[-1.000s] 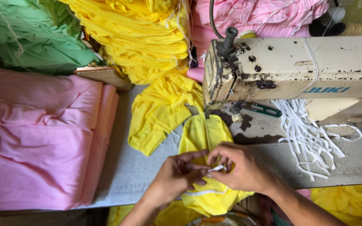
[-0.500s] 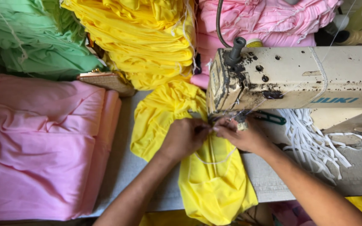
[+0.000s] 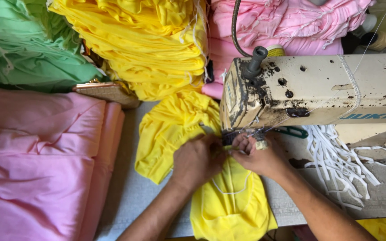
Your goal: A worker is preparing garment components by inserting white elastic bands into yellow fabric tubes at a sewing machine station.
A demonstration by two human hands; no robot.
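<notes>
A yellow fabric piece lies on the table under the needle end of a worn cream sewing machine, with a thin white elastic loop across it. My left hand presses on the yellow fabric just left of the needle, fingers curled on the cloth. My right hand pinches the fabric edge right at the presser foot. More sewn yellow fabric trails off behind the needle to the left.
Folded pink cloth fills the left of the table. Stacks of green, yellow and pink cloth stand at the back. White elastic strips and green-handled scissors lie under the machine arm.
Both hands have moved up from the table's near edge to the needle, carrying the yellow piece under the presser foot. They hold almost the same place as half a second ago.
</notes>
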